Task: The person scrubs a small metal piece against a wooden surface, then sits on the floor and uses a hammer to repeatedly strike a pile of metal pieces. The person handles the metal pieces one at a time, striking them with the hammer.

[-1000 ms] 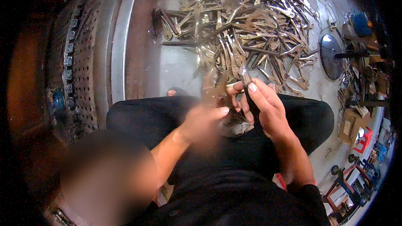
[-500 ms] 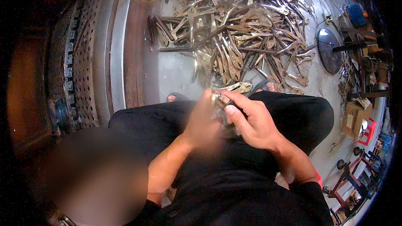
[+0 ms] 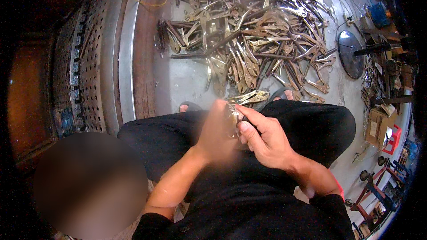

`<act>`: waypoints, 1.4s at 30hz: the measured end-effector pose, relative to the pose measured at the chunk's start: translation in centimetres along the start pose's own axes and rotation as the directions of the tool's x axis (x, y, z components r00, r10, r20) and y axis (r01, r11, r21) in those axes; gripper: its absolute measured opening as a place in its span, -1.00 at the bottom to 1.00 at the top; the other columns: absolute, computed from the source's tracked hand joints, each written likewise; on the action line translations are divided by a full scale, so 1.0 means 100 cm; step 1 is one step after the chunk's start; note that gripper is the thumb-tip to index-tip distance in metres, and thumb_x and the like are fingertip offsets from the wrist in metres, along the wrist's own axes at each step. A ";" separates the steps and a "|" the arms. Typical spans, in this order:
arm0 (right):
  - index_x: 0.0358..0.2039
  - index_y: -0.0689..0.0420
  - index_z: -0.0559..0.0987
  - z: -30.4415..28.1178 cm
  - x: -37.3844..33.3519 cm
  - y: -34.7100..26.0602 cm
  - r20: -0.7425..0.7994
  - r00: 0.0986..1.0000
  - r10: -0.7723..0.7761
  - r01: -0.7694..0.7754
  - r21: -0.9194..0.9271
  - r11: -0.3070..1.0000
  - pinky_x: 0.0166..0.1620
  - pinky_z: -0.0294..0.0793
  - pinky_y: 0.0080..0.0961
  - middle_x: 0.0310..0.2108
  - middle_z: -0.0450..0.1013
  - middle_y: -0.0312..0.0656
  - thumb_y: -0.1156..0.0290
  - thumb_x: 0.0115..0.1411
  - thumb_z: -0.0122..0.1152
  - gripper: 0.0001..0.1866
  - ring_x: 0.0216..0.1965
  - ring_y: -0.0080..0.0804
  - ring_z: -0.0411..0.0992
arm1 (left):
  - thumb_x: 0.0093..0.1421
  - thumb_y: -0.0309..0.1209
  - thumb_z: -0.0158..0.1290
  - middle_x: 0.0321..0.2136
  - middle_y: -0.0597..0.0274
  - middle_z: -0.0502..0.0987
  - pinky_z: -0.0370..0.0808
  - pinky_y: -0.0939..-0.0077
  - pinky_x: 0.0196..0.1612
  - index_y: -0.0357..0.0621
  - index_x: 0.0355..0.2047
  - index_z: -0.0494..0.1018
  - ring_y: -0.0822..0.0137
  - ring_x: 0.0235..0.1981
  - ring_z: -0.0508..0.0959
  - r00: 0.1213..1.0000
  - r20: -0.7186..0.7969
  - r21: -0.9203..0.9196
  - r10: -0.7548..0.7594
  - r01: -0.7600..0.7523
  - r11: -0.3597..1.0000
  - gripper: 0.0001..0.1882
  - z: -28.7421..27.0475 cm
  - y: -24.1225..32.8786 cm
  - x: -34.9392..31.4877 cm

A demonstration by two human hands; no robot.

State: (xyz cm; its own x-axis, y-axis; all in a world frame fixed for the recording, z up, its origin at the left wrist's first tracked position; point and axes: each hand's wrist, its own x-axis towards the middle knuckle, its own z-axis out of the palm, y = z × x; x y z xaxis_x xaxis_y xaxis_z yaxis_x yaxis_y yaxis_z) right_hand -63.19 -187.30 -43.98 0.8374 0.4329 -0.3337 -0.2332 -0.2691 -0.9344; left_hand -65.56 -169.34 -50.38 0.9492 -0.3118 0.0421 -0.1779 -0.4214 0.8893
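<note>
Above my lap, my right hand (image 3: 266, 141) is closed on a silvery metal tool (image 3: 232, 118), with the thumb and index finger pressed on its side. Only part of the tool shows between my hands; its kind is hard to make out. My left hand (image 3: 215, 129) looks blurred and closes round the tool from the other side, its fingers mostly smeared. Just beyond my hands, on the floor between my feet, lie bright locking pliers (image 3: 249, 97).
A wide heap of locking pliers (image 3: 244, 64) covers the floor ahead. A perforated metal panel (image 3: 91, 62) stands at left beside a steel edge (image 3: 126, 53). On the right are a round black base (image 3: 349, 54), a cardboard box (image 3: 380, 124) and a wheeled red frame (image 3: 369, 186).
My right hand has moved slightly down and its fingers have shifted on the tool. The dark metal end seen at its fingertips earlier is now mostly hidden. Both hands stay together.
</note>
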 end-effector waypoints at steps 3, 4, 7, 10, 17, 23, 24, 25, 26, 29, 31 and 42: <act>0.28 0.22 0.34 0.015 -0.002 0.011 -0.051 0.999 0.003 0.001 0.083 0.997 -0.46 0.33 -0.67 -0.46 0.40 -0.37 0.38 0.46 -0.06 -0.57 -0.55 -0.69 0.27 | 0.07 -0.32 0.18 -0.05 -0.07 0.39 0.29 0.13 0.14 -0.38 0.13 0.19 -0.01 -0.04 0.43 0.998 0.024 -0.049 -0.052 0.053 0.997 -0.32 -0.001 -0.001 -0.002; 0.28 0.21 0.34 0.021 -0.002 0.015 -0.066 0.998 -0.011 0.017 0.096 0.995 -0.47 0.31 -0.69 -0.46 0.38 -0.38 0.37 0.46 -0.06 -0.57 -0.56 -0.70 0.26 | 0.07 -0.27 0.21 -0.13 -0.06 0.37 0.32 0.13 0.00 -0.32 0.03 0.24 0.00 -0.12 0.42 0.999 -0.014 -0.076 -0.033 0.032 0.997 -0.39 -0.001 0.003 -0.001; 0.29 0.19 0.34 0.023 -0.002 0.020 -0.087 0.995 0.053 -0.041 0.131 0.991 -0.51 0.26 -0.71 -0.46 0.38 -0.37 0.27 0.49 -0.12 -0.55 -0.58 -0.71 0.23 | 0.05 -0.27 0.25 -0.22 -0.03 0.37 0.37 0.12 -0.15 -0.25 -0.06 0.28 0.01 -0.21 0.42 0.995 -0.105 -0.078 -0.001 -0.007 0.997 -0.46 0.004 0.002 0.005; 0.22 0.23 0.37 0.018 0.007 0.019 -0.116 0.988 0.101 -0.084 0.144 0.986 -0.46 0.31 -0.60 -0.44 0.40 -0.24 0.24 0.46 -0.16 -0.55 -0.55 -0.55 0.29 | 0.05 -0.36 0.25 -0.24 -0.03 0.41 0.39 0.11 -0.12 -0.26 -0.03 0.24 0.03 -0.21 0.46 0.992 -0.107 -0.028 0.064 -0.067 0.997 -0.45 0.003 -0.001 0.009; 0.03 0.22 0.49 0.006 0.019 -0.001 0.123 0.963 0.240 -0.269 0.498 0.825 -0.41 0.40 -0.37 -0.44 0.48 -0.16 0.31 0.35 -0.10 -0.64 -0.53 -0.30 0.39 | 0.11 -0.54 0.12 -0.22 0.10 0.42 0.43 0.32 -0.05 -0.20 0.08 0.13 0.27 -0.17 0.47 0.994 -0.002 -0.407 -0.111 0.100 0.908 -0.44 -0.013 0.009 0.007; 0.00 0.11 0.45 -0.008 0.020 0.006 -0.149 0.905 0.398 -0.164 0.741 0.651 -0.52 0.28 -0.56 -0.47 0.33 -0.29 0.17 0.42 -0.05 -0.68 -0.59 -0.52 0.26 | 0.16 -0.47 0.08 -0.42 0.22 0.44 0.50 0.33 -0.20 -0.09 0.16 0.15 0.31 -0.37 0.50 0.737 0.234 -0.972 -0.634 0.152 -0.181 -0.43 -0.052 -0.007 0.003; 0.05 0.10 0.42 -0.006 0.026 0.010 -0.232 0.893 0.385 -0.097 0.737 0.669 -0.53 0.27 -0.57 -0.46 0.33 -0.29 0.15 0.42 -0.04 -0.65 -0.59 -0.51 0.26 | 0.18 -0.42 0.09 -0.44 0.21 0.47 0.52 0.28 -0.20 -0.10 0.03 0.30 0.28 -0.38 0.53 0.713 0.197 -0.980 -0.673 0.131 -0.148 -0.60 -0.076 -0.006 0.003; 0.11 0.10 0.39 -0.002 0.034 0.008 -0.321 0.871 0.372 -0.028 0.723 0.690 -0.53 0.27 -0.57 -0.45 0.33 -0.29 0.13 0.42 -0.02 -0.62 -0.58 -0.51 0.27 | 0.20 -0.26 0.07 -0.40 0.21 0.54 0.50 0.28 -0.14 -0.04 0.01 0.43 0.22 -0.31 0.55 0.749 0.136 -0.983 -0.649 0.021 -0.182 -0.63 -0.090 -0.024 -0.001; 0.12 0.09 0.37 0.001 0.039 0.005 -0.338 0.866 0.368 -0.024 0.708 0.706 -0.54 0.26 -0.58 -0.46 0.33 -0.30 0.13 0.43 -0.02 -0.61 -0.59 -0.51 0.27 | 0.19 -0.22 0.06 -0.40 0.18 0.55 0.49 0.23 -0.15 -0.06 -0.10 0.45 0.20 -0.31 0.56 0.770 0.083 -0.991 -0.633 -0.002 -0.132 -0.69 -0.121 -0.018 -0.003; 0.15 0.08 0.34 0.000 0.039 0.011 -0.335 0.868 0.368 -0.044 0.685 0.727 -0.55 0.24 -0.59 -0.47 0.33 -0.31 0.12 0.43 -0.01 -0.59 -0.59 -0.52 0.27 | 0.14 -0.09 0.10 -0.43 0.12 0.52 0.47 0.20 -0.22 -0.10 -0.36 0.44 0.16 -0.35 0.53 0.758 -0.248 -0.967 -0.603 -0.230 0.109 -0.68 -0.200 -0.044 -0.008; 0.16 0.07 0.35 0.001 0.043 0.012 -0.259 0.885 0.387 -0.113 0.687 0.718 -0.56 0.23 -0.59 -0.47 0.34 -0.30 0.12 0.43 -0.02 -0.59 -0.58 -0.52 0.28 | 0.07 -0.02 0.18 -0.45 0.17 0.46 0.42 0.33 -0.33 -0.09 -0.35 0.42 0.21 -0.42 0.47 0.499 -0.480 -0.877 -0.721 -0.285 0.387 -0.59 -0.266 -0.064 -0.008; -0.22 0.08 0.42 -0.009 0.078 0.038 -0.200 0.803 0.562 -0.297 0.683 0.667 -0.47 0.35 -0.50 -0.47 0.36 -0.25 0.22 0.43 -0.01 -0.80 -0.55 -0.43 0.36 | 0.01 0.07 0.24 -0.12 0.22 0.49 0.40 0.27 -0.29 -0.12 -0.13 0.53 0.26 -0.24 0.46 -0.131 -0.784 -0.585 -0.607 0.485 0.650 -0.42 -0.625 -0.357 -0.116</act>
State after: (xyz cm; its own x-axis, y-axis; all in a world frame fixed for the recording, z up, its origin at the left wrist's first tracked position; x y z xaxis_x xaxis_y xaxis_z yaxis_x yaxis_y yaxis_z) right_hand -57.04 -185.73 -49.98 0.6398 0.0245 -0.7682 -0.7422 0.2793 -0.6093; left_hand -53.96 -97.41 -54.15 0.1866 0.9642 -0.1886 0.4964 0.0731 0.8650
